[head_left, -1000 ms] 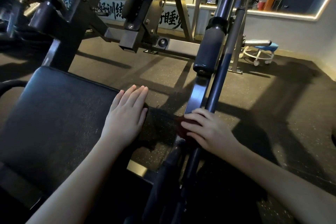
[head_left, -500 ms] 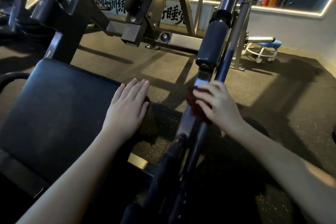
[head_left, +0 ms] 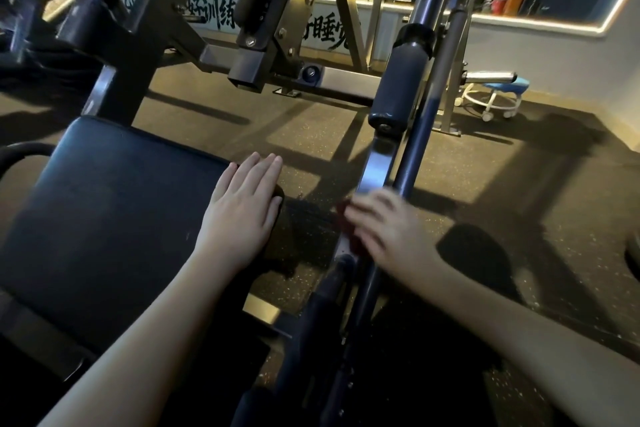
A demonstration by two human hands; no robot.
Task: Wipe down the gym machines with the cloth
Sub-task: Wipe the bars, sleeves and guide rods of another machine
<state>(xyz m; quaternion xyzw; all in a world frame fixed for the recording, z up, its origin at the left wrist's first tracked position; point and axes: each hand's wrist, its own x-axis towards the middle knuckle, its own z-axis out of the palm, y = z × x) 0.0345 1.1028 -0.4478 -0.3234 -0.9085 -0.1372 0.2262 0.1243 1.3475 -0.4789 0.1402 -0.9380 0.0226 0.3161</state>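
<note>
A dark red cloth [head_left: 346, 229] lies on the flat metal arm [head_left: 375, 166] of the gym machine, mostly hidden under my right hand [head_left: 391, 230]. That hand is blurred and presses the cloth against the arm with fingers bent over it. A padded handle grip [head_left: 398, 80] sits higher on the same arm, beside a dark round bar [head_left: 415, 149]. My left hand [head_left: 242, 215] rests flat, fingers straight, on the right corner of the black padded seat [head_left: 114, 218].
The machine's steel frame [head_left: 249, 66] crosses ahead over a speckled rubber floor [head_left: 485, 166]. A blue wheeled stool [head_left: 498, 94] stands at the back right near the wall. More bars and plates crowd the upper left.
My right hand with the cloth slid up the metal arm and has now come back down it toward me. The left hand stayed on the seat corner.
</note>
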